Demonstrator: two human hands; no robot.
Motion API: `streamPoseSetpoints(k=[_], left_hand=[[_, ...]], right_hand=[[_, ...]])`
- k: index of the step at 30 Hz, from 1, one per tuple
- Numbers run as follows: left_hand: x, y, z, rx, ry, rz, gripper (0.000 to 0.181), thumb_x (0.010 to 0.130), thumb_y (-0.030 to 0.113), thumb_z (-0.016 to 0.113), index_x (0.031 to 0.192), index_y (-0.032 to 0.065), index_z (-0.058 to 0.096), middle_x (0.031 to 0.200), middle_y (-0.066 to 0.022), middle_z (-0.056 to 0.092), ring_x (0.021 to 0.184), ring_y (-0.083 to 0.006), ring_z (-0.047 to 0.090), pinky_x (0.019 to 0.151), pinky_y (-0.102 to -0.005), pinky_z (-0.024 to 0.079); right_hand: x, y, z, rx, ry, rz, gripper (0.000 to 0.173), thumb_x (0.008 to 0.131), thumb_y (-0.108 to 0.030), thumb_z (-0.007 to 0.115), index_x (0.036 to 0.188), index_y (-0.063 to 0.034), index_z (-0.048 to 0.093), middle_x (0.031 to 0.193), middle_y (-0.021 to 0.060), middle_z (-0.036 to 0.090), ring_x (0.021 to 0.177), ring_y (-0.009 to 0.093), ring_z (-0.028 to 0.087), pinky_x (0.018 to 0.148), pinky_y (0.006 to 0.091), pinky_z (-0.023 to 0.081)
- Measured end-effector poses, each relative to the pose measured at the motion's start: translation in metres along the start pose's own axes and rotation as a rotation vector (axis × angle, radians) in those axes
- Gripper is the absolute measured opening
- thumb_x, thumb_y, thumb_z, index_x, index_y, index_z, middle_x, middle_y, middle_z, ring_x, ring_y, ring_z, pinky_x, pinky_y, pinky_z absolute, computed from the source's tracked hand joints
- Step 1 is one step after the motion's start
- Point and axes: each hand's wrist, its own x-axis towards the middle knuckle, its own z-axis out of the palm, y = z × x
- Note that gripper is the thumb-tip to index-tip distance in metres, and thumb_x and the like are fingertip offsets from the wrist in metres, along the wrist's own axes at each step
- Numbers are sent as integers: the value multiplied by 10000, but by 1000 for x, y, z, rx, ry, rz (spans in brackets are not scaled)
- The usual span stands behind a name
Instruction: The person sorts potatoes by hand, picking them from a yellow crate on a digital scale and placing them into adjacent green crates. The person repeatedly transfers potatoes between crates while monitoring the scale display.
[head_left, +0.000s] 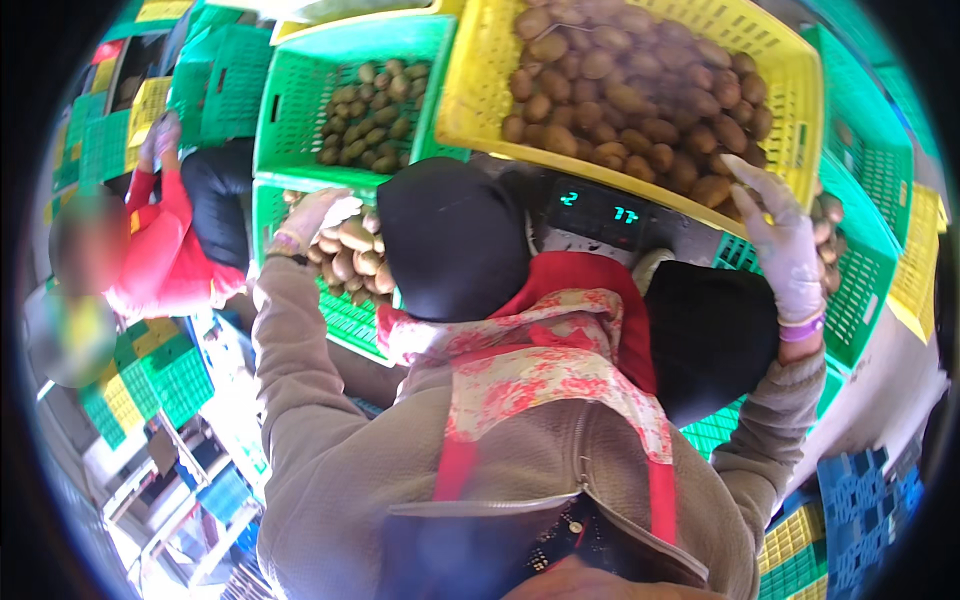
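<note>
In front of me a yellow plastic crate (480, 112) full of brown kiwifruit (630, 97) stands by a digital scale display (596, 214) with lit green digits. My right hand (784, 240), in a pale glove, is at the crate's near right corner, its fingers spread at the rim beside the fruit. At the left, my gloved left hand (311, 221) is over a green crate (349, 319) of kiwifruit (352, 255); its fingers are partly hidden by glare, and whether it holds a fruit is unclear.
Another green crate (300, 112) with smaller kiwifruit stands beyond my left hand. Green crates (862, 277) with some fruit stand at the right. A person in red (176, 247) is at the far left, near stacked green and yellow crates. My knees are between the near crates.
</note>
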Motion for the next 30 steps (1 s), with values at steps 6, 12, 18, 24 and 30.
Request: streamPoseSetpoints(k=[6, 12, 18, 24, 30], left_hand=[[-27, 114, 32, -120, -252, 662, 281, 998, 251, 636, 1118, -2, 670, 1053, -69, 705, 966, -147, 680, 906, -274, 530], [-62, 256, 151, 356, -401, 1063, 345, 971, 254, 675, 1235, 32, 665, 1146, -55, 702, 1061, -144, 661, 961, -289, 516], [2, 304, 281, 1043, -178, 1132, 541, 864, 320, 720, 1361, 128, 623, 1315, -133, 664, 1250, -299, 615, 1061, -415, 481], [33, 307, 350, 1344, 15, 1142, 508, 816, 237, 739, 1291, 90, 632, 1279, -155, 656, 1182, -345, 636, 984, -459, 522], [41, 307, 354, 1221, -9, 1044, 411, 786, 291, 725, 1119, 54, 687, 1191, -186, 685, 1126, -355, 654, 967, -446, 524]], right_hand=[[0, 3, 2, 55, 40, 53, 310, 965, -84, 647, 1269, -41, 686, 1165, 131, 708, 1037, 211, 677, 916, 300, 519], [1, 6, 2, 52, 44, -29, 295, 970, -88, 627, 1254, -39, 690, 1105, 147, 707, 1024, 244, 678, 922, 327, 523], [1, 9, -1, 61, 2, 3, 316, 968, -65, 628, 1279, -44, 679, 1151, 138, 696, 1065, 237, 660, 964, 323, 500], [1, 12, -3, 86, -30, 8, 312, 982, -52, 609, 1287, -58, 677, 1134, 123, 688, 1056, 227, 655, 965, 325, 498], [2, 15, -4, 77, -12, -7, 318, 980, -50, 615, 1292, -58, 674, 1108, 111, 680, 1021, 216, 651, 933, 314, 504]])
